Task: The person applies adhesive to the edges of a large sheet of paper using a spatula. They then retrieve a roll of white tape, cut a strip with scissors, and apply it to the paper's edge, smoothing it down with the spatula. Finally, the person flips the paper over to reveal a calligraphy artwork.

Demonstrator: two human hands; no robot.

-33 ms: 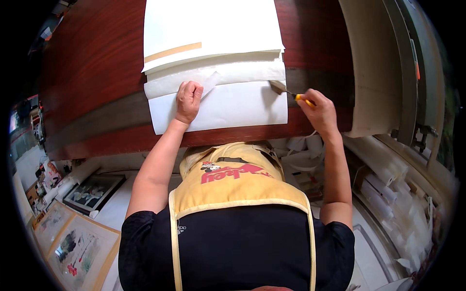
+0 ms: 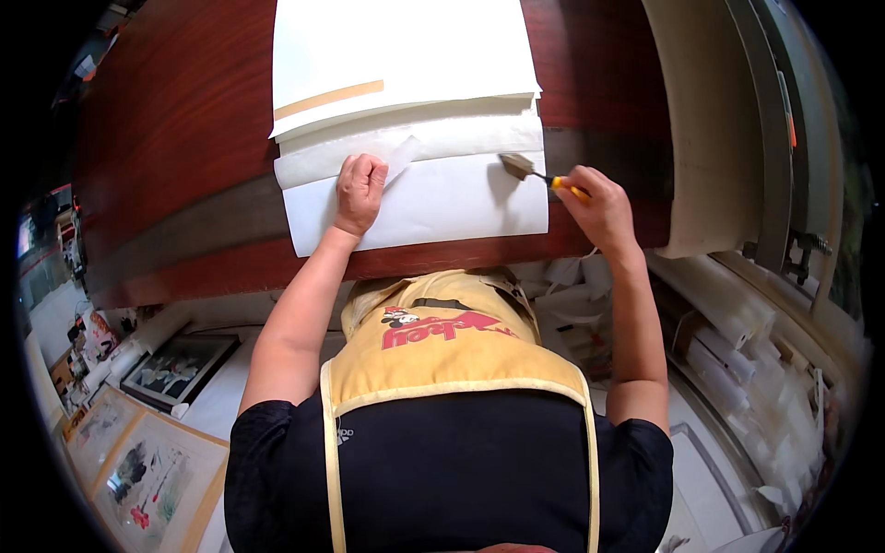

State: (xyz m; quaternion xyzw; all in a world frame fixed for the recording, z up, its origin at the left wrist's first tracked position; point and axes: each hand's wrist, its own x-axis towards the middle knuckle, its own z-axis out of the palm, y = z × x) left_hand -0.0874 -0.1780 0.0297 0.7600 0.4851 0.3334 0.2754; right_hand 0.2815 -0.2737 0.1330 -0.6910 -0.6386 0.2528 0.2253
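My left hand [image 2: 361, 192] is closed, with a narrow strip of translucent paper [image 2: 402, 157] sticking out past its fingers. It rests on the left part of a white sheet [image 2: 442, 198] at the table's front edge. My right hand [image 2: 595, 205] grips the yellow handle of a tool with a flat, flared dark head [image 2: 515, 166]; whether this is a brush or a scraper I cannot tell. The head is over the sheet's right side and casts a shadow there. Just beyond lies an off-white paper band [image 2: 433, 140] with a crosswise edge.
More white sheets [image 2: 406, 46] lie at the far side, with a tan strip [image 2: 329, 98] on them. Underneath is a dark red wooden table [image 2: 184, 120]. A beige panel and metal frame [image 2: 765, 138] stand at right. Paper rolls [image 2: 728, 359] sit lower right, framed pictures [image 2: 152, 470] lower left.
My right hand and the yellow-handled tool have shifted slightly left, bringing its head further over the sheet. My left hand has stayed in place.
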